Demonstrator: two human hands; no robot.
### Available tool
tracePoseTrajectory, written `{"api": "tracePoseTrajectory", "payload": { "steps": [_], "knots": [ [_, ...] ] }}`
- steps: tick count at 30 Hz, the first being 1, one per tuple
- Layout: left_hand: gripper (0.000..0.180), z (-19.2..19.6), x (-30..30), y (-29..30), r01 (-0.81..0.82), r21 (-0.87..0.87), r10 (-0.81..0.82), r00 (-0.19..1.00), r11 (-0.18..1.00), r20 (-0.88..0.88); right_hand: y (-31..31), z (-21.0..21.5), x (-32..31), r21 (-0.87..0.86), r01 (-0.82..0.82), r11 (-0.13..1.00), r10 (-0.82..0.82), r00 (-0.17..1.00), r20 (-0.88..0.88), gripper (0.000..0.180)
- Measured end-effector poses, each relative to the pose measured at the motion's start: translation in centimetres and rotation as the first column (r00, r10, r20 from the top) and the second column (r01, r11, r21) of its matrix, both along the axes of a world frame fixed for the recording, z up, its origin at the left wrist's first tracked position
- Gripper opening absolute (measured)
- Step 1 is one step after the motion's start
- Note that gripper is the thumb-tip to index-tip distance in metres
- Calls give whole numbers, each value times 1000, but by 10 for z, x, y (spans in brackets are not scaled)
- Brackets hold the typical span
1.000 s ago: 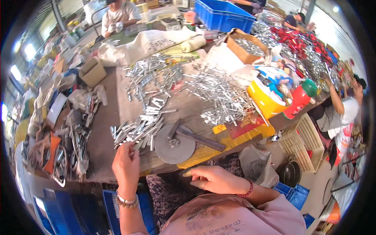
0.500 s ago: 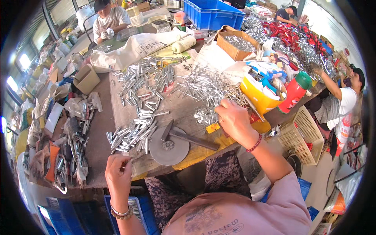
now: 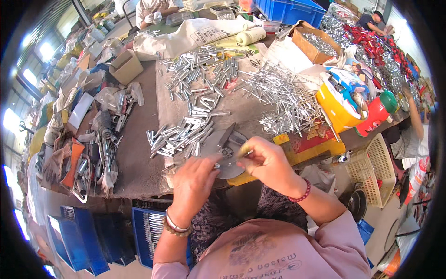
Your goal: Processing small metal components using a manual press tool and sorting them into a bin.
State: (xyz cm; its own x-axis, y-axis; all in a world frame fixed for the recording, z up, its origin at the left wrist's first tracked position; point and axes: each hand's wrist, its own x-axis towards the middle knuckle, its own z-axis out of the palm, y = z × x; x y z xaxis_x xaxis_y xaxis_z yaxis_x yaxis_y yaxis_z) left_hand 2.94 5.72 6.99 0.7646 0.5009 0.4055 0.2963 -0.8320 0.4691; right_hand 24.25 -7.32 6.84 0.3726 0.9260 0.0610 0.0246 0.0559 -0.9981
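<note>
Both hands meet over a round grey metal disc point(image 3: 228, 160) at the near edge of a cluttered workbench point(image 3: 139, 153). The right hand point(image 3: 267, 162) is closed around a thin rod point(image 3: 245, 150), pinching it between thumb and fingers so one end points toward the disc's centre. The left hand point(image 3: 195, 179) lies just beside it, fingers curled at the disc's near rim, with a small metal piece point(image 3: 216, 164) at the fingertips; whether it truly grips that piece cannot be told. A dark bar point(image 3: 226, 135) lies across the disc's far side. Just beyond the disc is a heap of short silver tubes point(image 3: 179, 135), and more tubes point(image 3: 204, 76) spread farther back. To the right of these is a loose pile of thin silver pins point(image 3: 283, 100). Farther right stand a yellow tub point(image 3: 332, 109) and a red bottle with a green cap point(image 3: 378, 111). At the left of the bench lie dark tools and scraps point(image 3: 93, 149). Below the bench edge sits a blue crate point(image 3: 148, 230).
</note>
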Motion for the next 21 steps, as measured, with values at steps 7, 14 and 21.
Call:
{"api": "tracePoseTrajectory", "payload": {
  "steps": [7, 14, 21],
  "knots": [
    [28, -16, -2, 2, -17, -66, 23, 996, 998, 90, -4, -6, 2, 72, -16, 997, -43, 663, 747, 18],
    [21, -20, -2, -3, -96, -208, 121, 986, 973, 113, 4, -5, -4, 100, -38, 994, -82, 328, 941, 6],
    [16, -11, -2, -4, -96, -85, 103, 991, 992, 80, 6, -5, -2, 139, -105, 985, -105, 280, 954, 8]
  ]
}}
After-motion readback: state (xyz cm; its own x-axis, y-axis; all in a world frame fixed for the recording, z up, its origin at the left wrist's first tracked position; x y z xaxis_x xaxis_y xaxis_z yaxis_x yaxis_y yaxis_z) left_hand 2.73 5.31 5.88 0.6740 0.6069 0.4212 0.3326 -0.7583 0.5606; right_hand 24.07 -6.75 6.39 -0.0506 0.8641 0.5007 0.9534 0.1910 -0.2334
